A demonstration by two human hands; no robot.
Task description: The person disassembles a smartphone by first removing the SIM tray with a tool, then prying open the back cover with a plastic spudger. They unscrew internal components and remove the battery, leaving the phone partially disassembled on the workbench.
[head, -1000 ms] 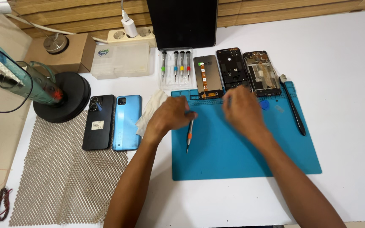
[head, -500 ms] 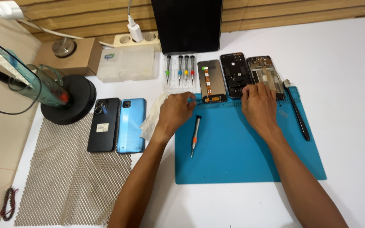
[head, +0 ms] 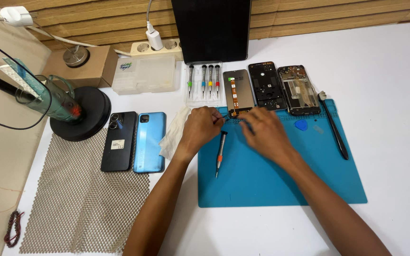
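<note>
Blue mat [head: 281, 180]: right hand [head: 264, 135] shifted toward left hand [head: 202, 128].

Dark blank tablet screen [head: 211, 28] leaning against wooden wall; brown cardboard box [head: 91, 66] sitting left; white label [head: 117, 144] showing on black phone [head: 119, 141].

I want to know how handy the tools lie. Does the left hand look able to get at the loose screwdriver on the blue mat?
Probably yes: the screwdriver lies bare on the blue mat just beside the left hand, with nothing between them.
</note>
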